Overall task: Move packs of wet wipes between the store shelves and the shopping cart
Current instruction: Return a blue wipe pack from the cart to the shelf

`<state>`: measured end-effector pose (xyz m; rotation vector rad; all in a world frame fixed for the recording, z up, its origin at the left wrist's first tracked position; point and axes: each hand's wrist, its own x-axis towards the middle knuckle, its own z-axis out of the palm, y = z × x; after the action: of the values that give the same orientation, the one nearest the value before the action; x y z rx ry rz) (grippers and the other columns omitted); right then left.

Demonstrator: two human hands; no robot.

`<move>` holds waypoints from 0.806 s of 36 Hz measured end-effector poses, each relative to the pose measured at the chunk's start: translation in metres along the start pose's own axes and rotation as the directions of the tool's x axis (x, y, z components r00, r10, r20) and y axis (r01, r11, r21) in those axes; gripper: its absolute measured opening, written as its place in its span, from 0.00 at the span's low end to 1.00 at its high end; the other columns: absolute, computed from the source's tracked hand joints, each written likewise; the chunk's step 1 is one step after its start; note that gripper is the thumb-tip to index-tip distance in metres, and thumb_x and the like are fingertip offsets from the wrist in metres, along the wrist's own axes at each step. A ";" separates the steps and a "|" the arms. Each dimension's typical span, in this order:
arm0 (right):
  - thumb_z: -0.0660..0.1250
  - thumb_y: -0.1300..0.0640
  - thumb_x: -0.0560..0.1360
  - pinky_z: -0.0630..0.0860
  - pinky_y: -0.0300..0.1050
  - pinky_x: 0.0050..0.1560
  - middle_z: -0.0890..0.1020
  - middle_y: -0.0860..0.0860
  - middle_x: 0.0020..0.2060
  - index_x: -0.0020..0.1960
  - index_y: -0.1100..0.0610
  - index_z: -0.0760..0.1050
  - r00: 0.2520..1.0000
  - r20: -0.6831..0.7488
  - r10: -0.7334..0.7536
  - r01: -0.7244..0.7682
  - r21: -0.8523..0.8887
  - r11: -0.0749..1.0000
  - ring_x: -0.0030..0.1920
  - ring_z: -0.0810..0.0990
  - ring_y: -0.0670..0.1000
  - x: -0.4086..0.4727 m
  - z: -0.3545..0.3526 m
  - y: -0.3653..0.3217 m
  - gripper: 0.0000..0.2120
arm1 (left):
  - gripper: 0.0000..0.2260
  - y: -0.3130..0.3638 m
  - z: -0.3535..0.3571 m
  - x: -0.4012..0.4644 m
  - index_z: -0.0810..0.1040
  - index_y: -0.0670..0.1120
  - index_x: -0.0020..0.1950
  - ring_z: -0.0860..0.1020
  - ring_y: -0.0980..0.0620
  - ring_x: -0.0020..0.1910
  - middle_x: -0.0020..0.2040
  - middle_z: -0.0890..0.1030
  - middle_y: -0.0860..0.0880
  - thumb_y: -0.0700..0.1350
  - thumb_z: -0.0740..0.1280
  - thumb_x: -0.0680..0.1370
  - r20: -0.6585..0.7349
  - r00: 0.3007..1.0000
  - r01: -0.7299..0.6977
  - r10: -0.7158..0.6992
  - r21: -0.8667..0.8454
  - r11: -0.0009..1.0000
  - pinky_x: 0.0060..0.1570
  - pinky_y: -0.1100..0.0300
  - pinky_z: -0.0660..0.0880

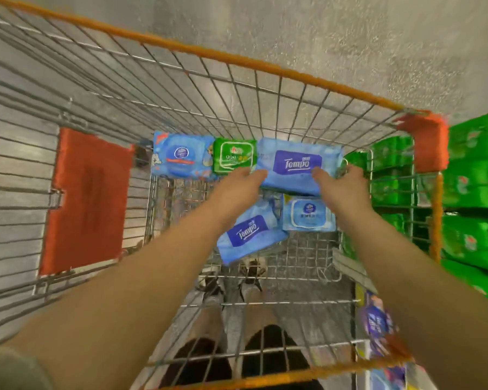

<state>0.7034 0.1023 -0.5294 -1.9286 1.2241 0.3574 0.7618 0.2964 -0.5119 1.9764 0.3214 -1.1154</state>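
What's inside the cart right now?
Five wipes packs in the cart: a blue pack, a green pack, the Tempo pack held by left hand and right hand, a second Tempo pack, a pale-blue pack. Anything under them is hidden.

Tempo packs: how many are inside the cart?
2. One Tempo pack is held between both hands at the far end. The other Tempo pack lies tilted nearer, below the left wrist. More may be hidden under them.
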 end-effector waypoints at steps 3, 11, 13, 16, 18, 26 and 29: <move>0.72 0.39 0.75 0.76 0.52 0.53 0.74 0.57 0.69 0.76 0.61 0.63 0.998 0.038 0.047 -0.047 0.009 0.999 0.64 0.77 0.60 0.015 0.009 0.005 0.40 | 0.31 0.002 0.014 0.027 0.64 0.49 0.78 0.71 0.43 0.70 0.75 0.69 0.47 0.62 0.61 0.79 0.004 1.000 0.027 -0.026 -0.078 0.997 0.70 0.47 0.68; 0.72 0.22 0.52 0.81 0.60 0.59 0.75 0.55 0.70 0.75 0.56 0.66 0.998 0.066 0.008 -0.016 0.125 0.992 0.65 0.79 0.58 0.044 0.026 0.039 0.61 | 0.31 -0.002 0.040 0.049 0.75 0.48 0.67 0.76 0.44 0.61 0.66 0.75 0.45 0.64 0.64 0.70 -0.034 0.998 0.040 -0.047 -0.182 0.983 0.64 0.48 0.74; 0.75 0.22 0.51 0.82 0.60 0.57 0.77 0.55 0.67 0.71 0.54 0.69 0.997 0.061 -0.040 0.031 0.148 0.989 0.62 0.81 0.57 0.049 0.027 0.046 0.58 | 0.23 0.000 0.043 0.044 0.77 0.44 0.59 0.78 0.45 0.55 0.59 0.78 0.45 0.61 0.67 0.73 -0.077 0.997 0.007 -0.025 -0.223 0.975 0.56 0.49 0.76; 0.76 0.31 0.57 0.81 0.59 0.57 0.77 0.54 0.65 0.68 0.51 0.68 0.993 0.092 -0.076 0.064 0.128 0.990 0.60 0.81 0.55 0.027 0.020 0.028 0.47 | 0.22 -0.002 0.045 0.037 0.76 0.45 0.53 0.80 0.49 0.46 0.50 0.80 0.48 0.61 0.71 0.70 -0.160 0.985 0.005 -0.057 -0.307 0.952 0.48 0.52 0.78; 0.77 0.34 0.59 0.81 0.58 0.58 0.76 0.53 0.65 0.66 0.48 0.67 0.989 0.116 -0.095 0.080 0.130 0.988 0.59 0.81 0.54 0.014 0.015 0.020 0.41 | 0.23 -0.007 0.044 0.030 0.73 0.47 0.54 0.80 0.52 0.44 0.47 0.80 0.50 0.60 0.74 0.69 -0.147 0.981 0.056 -0.126 -0.408 0.911 0.44 0.54 0.79; 0.80 0.37 0.62 0.80 0.50 0.54 0.79 0.54 0.59 0.61 0.50 0.71 0.939 0.238 -0.248 0.260 -0.021 0.965 0.55 0.81 0.52 -0.020 0.020 0.002 0.35 | 0.20 -0.036 0.016 -0.005 0.75 0.50 0.46 0.84 0.47 0.49 0.48 0.83 0.50 0.61 0.78 0.67 -0.081 0.954 0.179 -0.289 -0.617 0.766 0.49 0.43 0.83; 0.79 0.47 0.69 0.76 0.47 0.52 0.79 0.52 0.57 0.59 0.52 0.70 0.914 0.312 -0.258 0.287 -0.048 0.957 0.54 0.80 0.53 -0.034 0.031 -0.001 0.26 | 0.18 -0.052 0.006 -0.018 0.76 0.51 0.50 0.84 0.53 0.43 0.48 0.84 0.53 0.61 0.75 0.70 -0.015 0.948 0.243 -0.318 -0.612 0.753 0.37 0.55 0.82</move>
<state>0.6927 0.1470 -0.5282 -2.0022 0.7380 0.5467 0.7192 0.3274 -0.5269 1.4371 0.9485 -0.9167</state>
